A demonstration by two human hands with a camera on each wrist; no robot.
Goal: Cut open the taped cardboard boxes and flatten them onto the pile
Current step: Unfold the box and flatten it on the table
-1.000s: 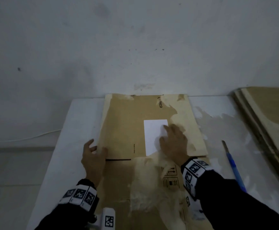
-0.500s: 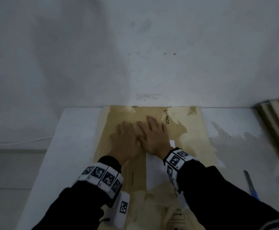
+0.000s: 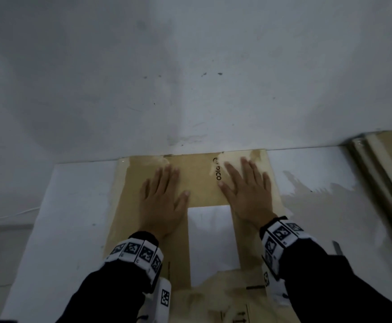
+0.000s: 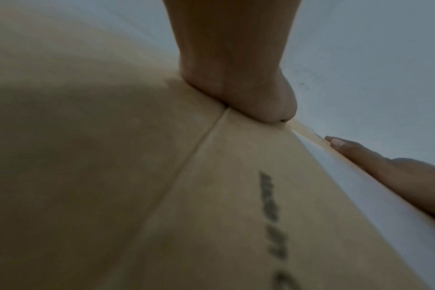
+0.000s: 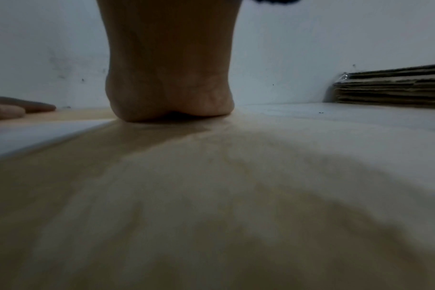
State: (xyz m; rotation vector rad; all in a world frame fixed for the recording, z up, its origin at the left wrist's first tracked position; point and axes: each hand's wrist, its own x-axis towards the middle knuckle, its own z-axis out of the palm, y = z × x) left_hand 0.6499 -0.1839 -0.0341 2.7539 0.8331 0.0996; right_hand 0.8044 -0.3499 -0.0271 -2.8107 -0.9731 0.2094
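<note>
A flattened brown cardboard box (image 3: 202,190) lies on the white table, its far edge against the wall, with a white label (image 3: 211,241) in its middle. My left hand (image 3: 161,201) presses flat on it left of the label, fingers straight and spread. My right hand (image 3: 248,192) presses flat on it right of the label, beside the printed logo. In the left wrist view the heel of my left hand (image 4: 238,82) bears on the cardboard (image 4: 112,176). The right wrist view shows my right palm (image 5: 169,82) down on the cardboard (image 5: 211,196).
A pile of flattened cardboard (image 3: 386,173) lies at the table's right end, seen edge-on as the cardboard pile (image 5: 390,86) against the wall. A knife tip (image 3: 337,248) shows beside my right sleeve. Bare white table (image 3: 69,217) lies to the left.
Both hands slid forward along the cardboard toward the wall, then spread apart to either side of the label. The view moved forward, so the knife and pile sit nearer the frame's edge.
</note>
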